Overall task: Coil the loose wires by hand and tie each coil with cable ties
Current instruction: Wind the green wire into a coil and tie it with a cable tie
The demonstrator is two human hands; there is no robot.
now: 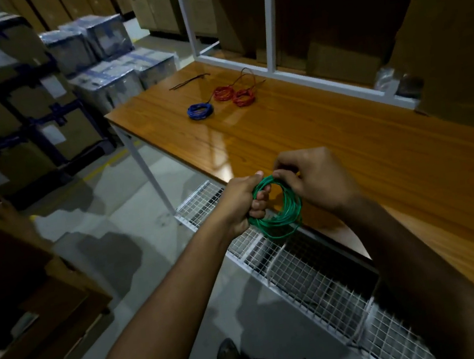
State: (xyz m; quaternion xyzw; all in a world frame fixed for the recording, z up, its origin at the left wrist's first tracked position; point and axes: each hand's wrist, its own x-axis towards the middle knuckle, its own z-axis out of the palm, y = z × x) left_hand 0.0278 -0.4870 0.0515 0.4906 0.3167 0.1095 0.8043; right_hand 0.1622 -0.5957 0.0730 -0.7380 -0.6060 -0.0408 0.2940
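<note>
**Green coil held in both hands at the table's near edge; ties lie at the far end**

Nearest the viewer, the left hand (240, 206) is closed around the left side of the green wire coil (278, 207), fingers curled through its opening. The right hand (314, 181) pinches the coil's top between thumb and fingertips. The coil hangs roughly upright, over the near edge of the wooden table (346, 147) and the wire-mesh tray (301, 267) below it. Whether a loose tail remains, or a tie is already on, cannot be made out; the right hand covers that part.

Beyond the hands, well apart and toward the far left of the tabletop, lie a blue coil (200, 111) and two red coils (233, 95), the red ones side by side with a loose red strand (248, 77) arching behind them. Farther still lie thin dark strips (189, 81), probably the cable ties, their long axis running left to right. Judged from this layout, the coming move is a forward reach, and the right hand, holding by a light pinch only, seems freer to make it. A white frame (269, 24) and cardboard boxes (2, 98) are dim behind.
</note>
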